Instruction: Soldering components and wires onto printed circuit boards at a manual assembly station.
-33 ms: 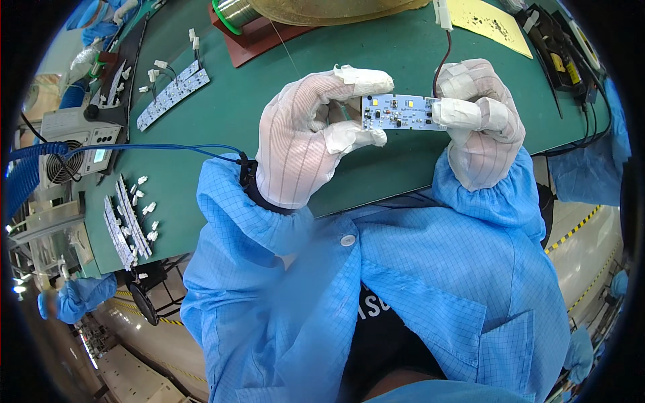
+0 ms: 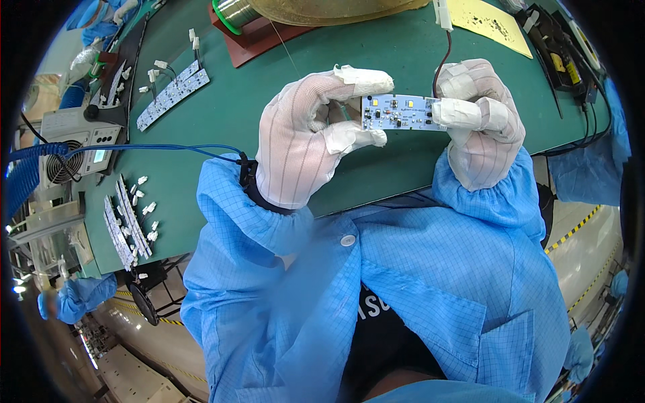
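A narrow white circuit board (image 2: 400,113) with small components and yellow LED chips is held level between my two gloved hands above the green work surface. My left hand (image 2: 302,134) spans its left end, index finger along the upper edge and thumb along the lower edge. At the opposite end, my right hand (image 2: 480,124) pinches the board, its taped fingertips covering that end. A dark red wire (image 2: 445,57) rises from beside my right hand to a white connector (image 2: 442,15). Both gloves have white tape on the fingers.
Wired boards (image 2: 173,98) lie at upper left, others (image 2: 127,221) at lower left. A solder spool (image 2: 235,12) stands on a red base (image 2: 245,47). A blue cord (image 2: 181,146) runs to my left wrist. Also around are a fan unit (image 2: 80,154) and yellow sheet (image 2: 490,27).
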`<act>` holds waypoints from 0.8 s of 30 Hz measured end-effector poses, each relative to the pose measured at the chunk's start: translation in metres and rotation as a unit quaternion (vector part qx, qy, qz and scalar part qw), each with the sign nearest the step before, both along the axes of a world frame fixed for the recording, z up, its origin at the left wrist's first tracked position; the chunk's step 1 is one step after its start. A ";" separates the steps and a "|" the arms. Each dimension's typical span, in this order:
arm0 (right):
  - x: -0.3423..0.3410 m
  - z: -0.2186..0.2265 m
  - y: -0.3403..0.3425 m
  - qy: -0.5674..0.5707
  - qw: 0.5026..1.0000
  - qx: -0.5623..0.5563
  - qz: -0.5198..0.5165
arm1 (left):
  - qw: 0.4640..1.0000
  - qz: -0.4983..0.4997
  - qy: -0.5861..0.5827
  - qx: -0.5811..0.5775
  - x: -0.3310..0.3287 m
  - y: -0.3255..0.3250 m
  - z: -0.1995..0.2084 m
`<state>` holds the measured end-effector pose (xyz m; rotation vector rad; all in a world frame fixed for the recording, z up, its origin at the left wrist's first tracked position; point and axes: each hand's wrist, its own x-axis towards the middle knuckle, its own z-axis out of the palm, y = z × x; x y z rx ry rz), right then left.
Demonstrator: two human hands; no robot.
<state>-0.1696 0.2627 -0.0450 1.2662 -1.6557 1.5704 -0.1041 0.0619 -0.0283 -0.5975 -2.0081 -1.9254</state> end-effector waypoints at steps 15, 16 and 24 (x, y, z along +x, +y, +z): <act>0.003 0.000 -0.001 -0.009 1.000 0.003 -0.008 | 0.998 -0.020 0.001 -0.057 0.000 -0.008 -0.001; 0.003 -0.003 -0.002 -0.019 1.000 -0.016 -0.004 | 0.998 -0.030 0.003 -0.055 -0.001 -0.008 -0.001; 0.000 0.004 0.002 0.003 1.000 0.000 -0.011 | 0.997 -0.004 -0.006 -0.078 0.000 -0.006 0.003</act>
